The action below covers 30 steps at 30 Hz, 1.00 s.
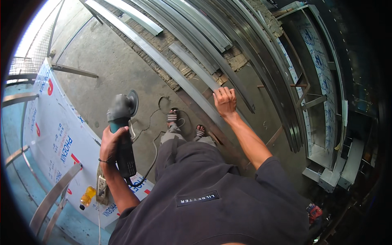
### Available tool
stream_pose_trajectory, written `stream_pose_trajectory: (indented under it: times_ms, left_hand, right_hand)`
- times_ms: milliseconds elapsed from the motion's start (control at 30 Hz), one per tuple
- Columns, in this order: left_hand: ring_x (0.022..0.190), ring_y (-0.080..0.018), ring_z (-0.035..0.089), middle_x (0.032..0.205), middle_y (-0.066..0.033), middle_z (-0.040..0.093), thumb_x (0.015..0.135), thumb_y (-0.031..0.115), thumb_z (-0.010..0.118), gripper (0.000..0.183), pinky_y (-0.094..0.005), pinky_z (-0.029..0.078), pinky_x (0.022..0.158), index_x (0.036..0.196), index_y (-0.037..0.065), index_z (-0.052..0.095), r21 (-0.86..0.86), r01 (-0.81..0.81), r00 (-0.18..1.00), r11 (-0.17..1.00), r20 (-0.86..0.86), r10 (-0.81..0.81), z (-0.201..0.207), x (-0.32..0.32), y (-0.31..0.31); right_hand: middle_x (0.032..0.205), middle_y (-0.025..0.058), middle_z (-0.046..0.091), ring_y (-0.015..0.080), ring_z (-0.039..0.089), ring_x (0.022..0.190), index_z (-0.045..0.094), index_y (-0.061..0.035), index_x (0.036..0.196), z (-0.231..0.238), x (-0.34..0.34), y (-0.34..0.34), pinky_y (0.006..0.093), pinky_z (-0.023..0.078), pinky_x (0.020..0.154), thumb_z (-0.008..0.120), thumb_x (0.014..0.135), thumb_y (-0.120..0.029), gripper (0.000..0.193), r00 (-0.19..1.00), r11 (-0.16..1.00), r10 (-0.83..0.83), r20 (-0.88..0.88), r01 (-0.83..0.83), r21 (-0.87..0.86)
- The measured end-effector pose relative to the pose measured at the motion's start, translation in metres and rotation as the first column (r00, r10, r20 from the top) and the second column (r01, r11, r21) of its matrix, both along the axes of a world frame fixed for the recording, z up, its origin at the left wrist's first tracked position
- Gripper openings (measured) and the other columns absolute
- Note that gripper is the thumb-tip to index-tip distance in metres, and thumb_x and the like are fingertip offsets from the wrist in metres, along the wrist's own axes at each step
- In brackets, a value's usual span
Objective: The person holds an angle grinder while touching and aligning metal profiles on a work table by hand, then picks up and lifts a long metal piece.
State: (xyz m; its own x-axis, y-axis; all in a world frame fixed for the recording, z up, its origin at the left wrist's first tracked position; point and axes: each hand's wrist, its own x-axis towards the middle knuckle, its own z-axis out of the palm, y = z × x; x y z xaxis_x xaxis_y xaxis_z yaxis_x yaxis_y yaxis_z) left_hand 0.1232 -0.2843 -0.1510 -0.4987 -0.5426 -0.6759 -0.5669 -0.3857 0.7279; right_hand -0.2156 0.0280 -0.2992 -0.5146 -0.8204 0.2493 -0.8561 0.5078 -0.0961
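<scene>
My left hand (112, 143) is wrapped round the body of an angle grinder (126, 157), held upright at my left. The grinder's disc (133, 103) faces right, and its dark cord hangs from the lower end. In front of me, the fingers of my right hand (225, 100) are curled closed over the near end of a short, flat metal bar (192, 61). My palm hides part of that end. A long metal bar (163, 67) runs alongside it on the left, apart from the grinder.
Several long metal profiles (228, 36) lie on wooden boards ahead. A film-covered sheet (61, 134) on a metal frame stands left, with a power strip (102, 190) and yellow bottle (87, 197). A cord (153, 157) trails near my feet. A metal frame (322, 102) stands right.
</scene>
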Motion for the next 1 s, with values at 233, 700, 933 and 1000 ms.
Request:
stream_pose_trajectory:
  times_ms: [233, 700, 933, 1000]
  left_hand:
    - [0.062, -0.0172, 0.066, 0.077, -0.0064, 0.064, 0.087, 0.031, 0.081, 0.038, -0.0325, 0.056, 0.057, 0.099, 0.002, 0.060, 0.020, 0.009, 1.000, 1.000, -0.004, -0.009, -0.005, 0.000, -0.003]
    - [0.064, -0.0173, 0.066, 0.079, -0.0072, 0.065, 0.086, 0.029, 0.081, 0.038, -0.0328, 0.057, 0.059, 0.102, 0.001, 0.060, 0.037, 0.056, 0.998, 0.998, 0.024, -0.057, -0.002, -0.008, -0.016]
    - [0.065, -0.0164, 0.065, 0.080, -0.0066, 0.064, 0.087, 0.027, 0.081, 0.038, -0.0326, 0.056, 0.060, 0.104, -0.001, 0.061, 0.035, 0.043, 0.999, 0.998, 0.015, -0.044, -0.006, -0.006, -0.019]
    - [0.066, -0.0163, 0.066, 0.079, -0.0070, 0.065, 0.085, 0.025, 0.079, 0.040, -0.0327, 0.055, 0.061, 0.108, -0.004, 0.063, 0.033, 0.049, 0.998, 0.998, 0.037, -0.050, -0.007, -0.006, -0.021]
  right_hand:
    - [0.088, 0.0038, 0.065, 0.0230, 0.064, 0.090, 0.069, -0.0103, 0.091, -0.008, -0.001, 0.004, 0.0411, 0.045, 0.081, 0.079, 0.085, -0.012, 0.012, 0.998, 0.999, 0.024, -0.066, -0.021, 0.047]
    - [0.087, 0.0032, 0.067, 0.0221, 0.064, 0.088, 0.070, -0.0101, 0.090, -0.004, -0.003, 0.000, 0.0412, 0.044, 0.080, 0.079, 0.086, -0.016, 0.012, 0.996, 0.996, 0.054, -0.070, -0.048, 0.080]
    - [0.089, 0.0055, 0.066, 0.0234, 0.063, 0.090, 0.069, -0.0091, 0.089, 0.009, -0.007, -0.066, 0.0413, 0.044, 0.081, 0.079, 0.087, -0.019, 0.015, 0.996, 0.998, 0.057, -0.063, -0.058, -0.018]
    - [0.091, 0.0057, 0.067, 0.0235, 0.064, 0.091, 0.069, -0.0088, 0.092, -0.004, -0.014, -0.077, 0.0416, 0.044, 0.082, 0.080, 0.086, -0.020, 0.016, 0.994, 0.995, 0.057, -0.090, -0.050, 0.086]
